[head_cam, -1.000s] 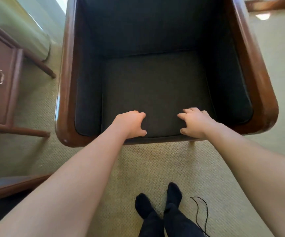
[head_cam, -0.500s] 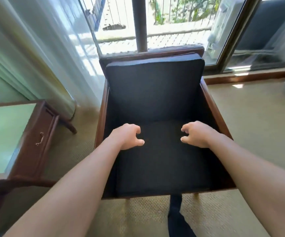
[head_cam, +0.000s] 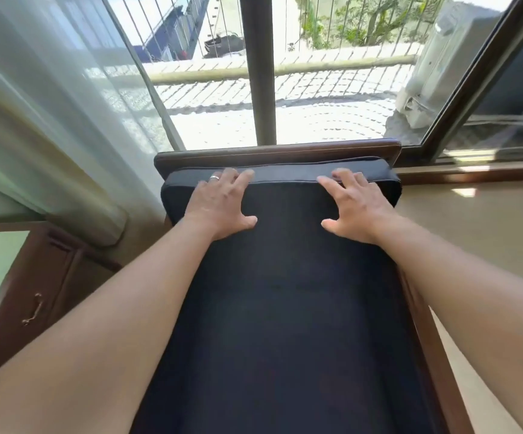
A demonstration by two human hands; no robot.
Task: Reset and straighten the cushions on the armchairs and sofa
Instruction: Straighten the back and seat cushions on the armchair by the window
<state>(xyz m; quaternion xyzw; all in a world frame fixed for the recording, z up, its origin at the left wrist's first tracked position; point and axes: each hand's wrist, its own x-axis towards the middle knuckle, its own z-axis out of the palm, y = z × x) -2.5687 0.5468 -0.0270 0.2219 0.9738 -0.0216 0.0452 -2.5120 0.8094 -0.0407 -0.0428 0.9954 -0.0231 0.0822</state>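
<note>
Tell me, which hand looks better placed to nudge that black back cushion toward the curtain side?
Probably the right hand: it lies flat near the back cushion's window-side end, so it can push leftward. The left hand would have to pull.

Plain black cushion (head_cam: 285, 277) in a dark brown wooden armchair frame (head_cam: 276, 151), beside pale sheer curtain (head_cam: 50, 120).

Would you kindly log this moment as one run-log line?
left hand: flat on back cushion top | right hand: same | armchair frame behind cushion
</note>
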